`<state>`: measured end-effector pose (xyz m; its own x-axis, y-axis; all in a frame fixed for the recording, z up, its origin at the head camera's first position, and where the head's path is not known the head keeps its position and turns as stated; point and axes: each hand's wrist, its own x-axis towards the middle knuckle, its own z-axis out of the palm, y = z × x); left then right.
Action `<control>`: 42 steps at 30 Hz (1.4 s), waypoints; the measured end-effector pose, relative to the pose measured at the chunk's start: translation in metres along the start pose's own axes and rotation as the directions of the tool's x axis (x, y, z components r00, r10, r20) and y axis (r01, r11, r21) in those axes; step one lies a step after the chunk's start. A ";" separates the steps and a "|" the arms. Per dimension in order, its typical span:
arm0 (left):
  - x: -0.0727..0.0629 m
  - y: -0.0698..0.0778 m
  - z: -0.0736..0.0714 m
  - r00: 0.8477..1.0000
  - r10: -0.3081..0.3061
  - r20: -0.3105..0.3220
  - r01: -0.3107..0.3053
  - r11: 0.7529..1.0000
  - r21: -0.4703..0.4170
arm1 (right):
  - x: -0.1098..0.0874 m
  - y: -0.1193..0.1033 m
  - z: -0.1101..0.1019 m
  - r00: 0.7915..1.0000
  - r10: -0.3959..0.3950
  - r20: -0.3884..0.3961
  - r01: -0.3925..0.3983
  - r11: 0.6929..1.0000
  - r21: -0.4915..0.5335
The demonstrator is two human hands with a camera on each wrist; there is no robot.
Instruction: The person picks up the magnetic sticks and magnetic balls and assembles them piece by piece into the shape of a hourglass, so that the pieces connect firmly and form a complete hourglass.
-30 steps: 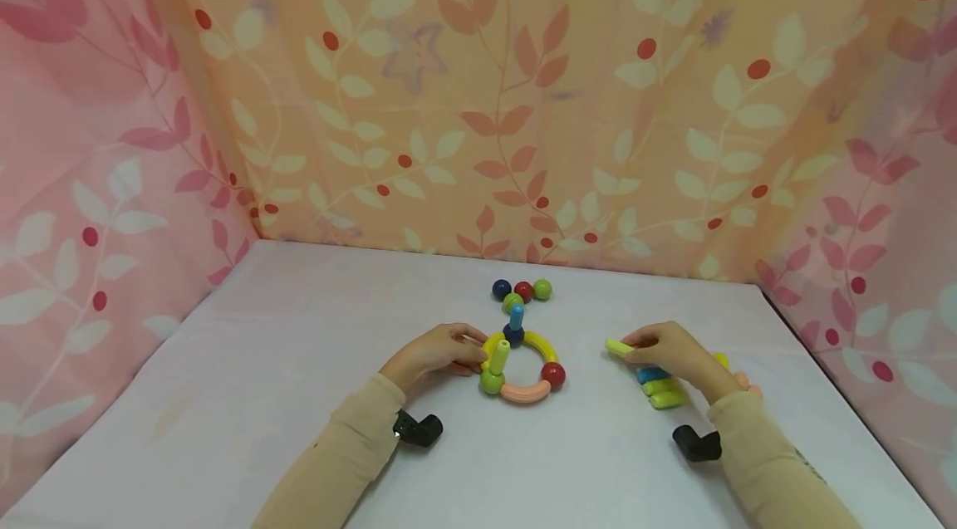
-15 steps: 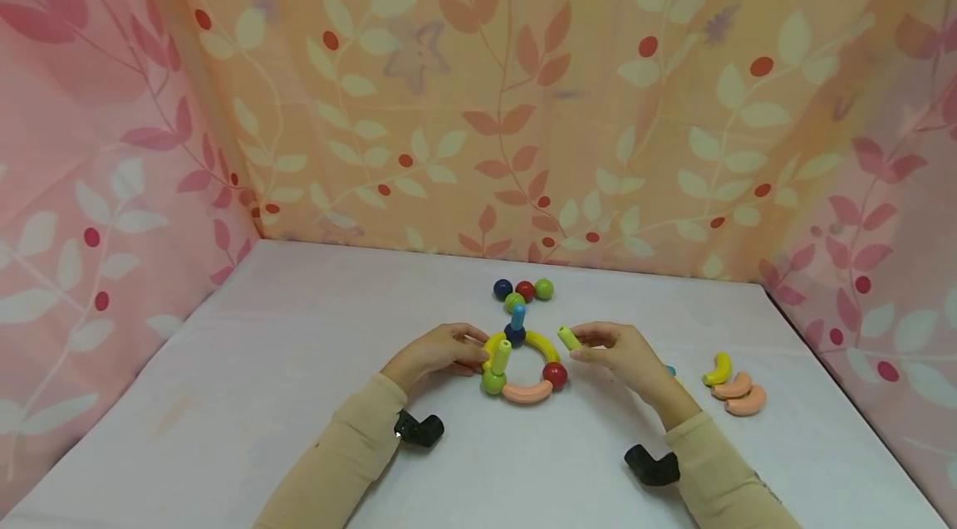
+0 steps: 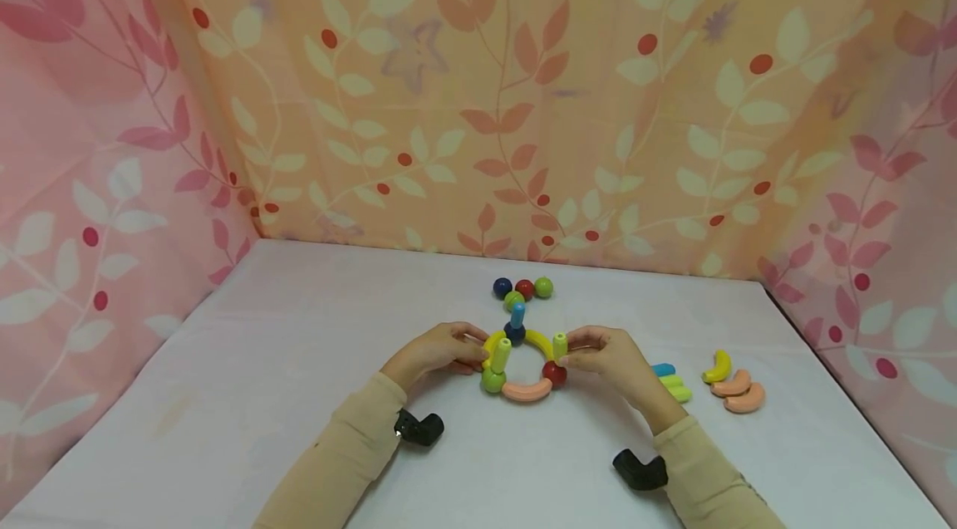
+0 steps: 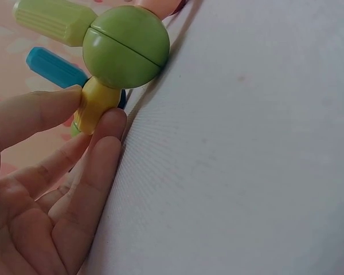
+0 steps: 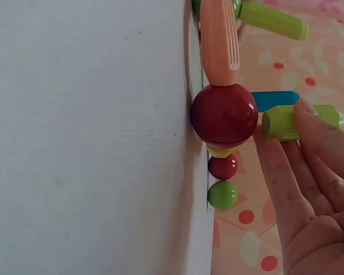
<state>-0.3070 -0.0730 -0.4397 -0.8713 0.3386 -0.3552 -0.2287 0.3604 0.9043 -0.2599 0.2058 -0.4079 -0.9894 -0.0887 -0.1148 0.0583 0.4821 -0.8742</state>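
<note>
A ring of curved pieces and balls lies at the middle of the table. My left hand (image 3: 441, 350) pinches its yellow curved stick (image 4: 97, 103) next to the green ball (image 4: 126, 48). Between thumb and fingers, my right hand (image 3: 613, 363) holds a light green straight stick (image 5: 282, 123) upright, its lower end close over the red ball (image 5: 223, 116). Another light green stick (image 3: 502, 356) stands on the green ball, and a blue stick (image 3: 517, 315) rises from the dark blue ball (image 3: 514, 335). A peach curved stick (image 3: 527, 391) joins the green and red balls at the front.
Behind the ring sit several loose balls, among them a red ball (image 3: 525, 290). To the right lie blue and green straight sticks (image 3: 676, 384), partly behind my right hand, then a yellow curved stick (image 3: 719, 367) and two peach curved sticks (image 3: 745, 399). Floral curtains (image 3: 478, 97) surround the table.
My right hand has carried the light green stick left from the pile to the red ball, turning it from lying to upright. The left hand stays on the ring.
</note>
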 end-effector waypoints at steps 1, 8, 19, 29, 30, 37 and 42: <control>0.000 0.000 0.000 1.000 0.000 0.002 0.000 1.000 -0.003 | 0.000 0.000 0.000 1.000 0.002 -0.001 -0.002 1.000 -0.002; 0.001 -0.001 -0.001 1.000 0.000 0.003 0.001 1.000 -0.007 | 0.002 0.000 0.004 1.000 -0.004 0.008 0.003 1.000 0.011; -0.001 0.004 0.001 1.000 0.013 -0.007 -0.013 1.000 0.012 | 0.002 0.004 0.002 0.998 -0.003 0.059 0.014 0.981 -0.192; -0.017 0.019 -0.012 0.977 0.210 0.033 -0.213 0.974 0.079 | -0.003 -0.005 -0.002 0.992 -0.048 0.115 0.072 0.974 -0.214; -0.020 0.023 -0.013 0.971 0.230 0.061 -0.235 0.967 0.100 | -0.003 -0.006 -0.003 0.991 -0.057 0.118 0.081 0.975 -0.206; -0.025 0.030 0.002 0.964 0.247 0.100 -0.264 0.938 0.225 | -0.002 -0.004 0.001 0.991 -0.077 0.107 0.096 0.977 -0.191; -0.022 0.027 0.011 0.969 0.245 0.023 -0.242 0.934 0.261 | -0.003 -0.009 0.003 0.992 -0.054 0.115 0.078 0.974 -0.213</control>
<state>-0.2892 -0.0611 -0.4101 -0.8903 0.4368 -0.1284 0.1107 0.4813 0.8695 -0.2568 0.1995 -0.4010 -0.9692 -0.2145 -0.1211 -0.0486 0.6485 -0.7597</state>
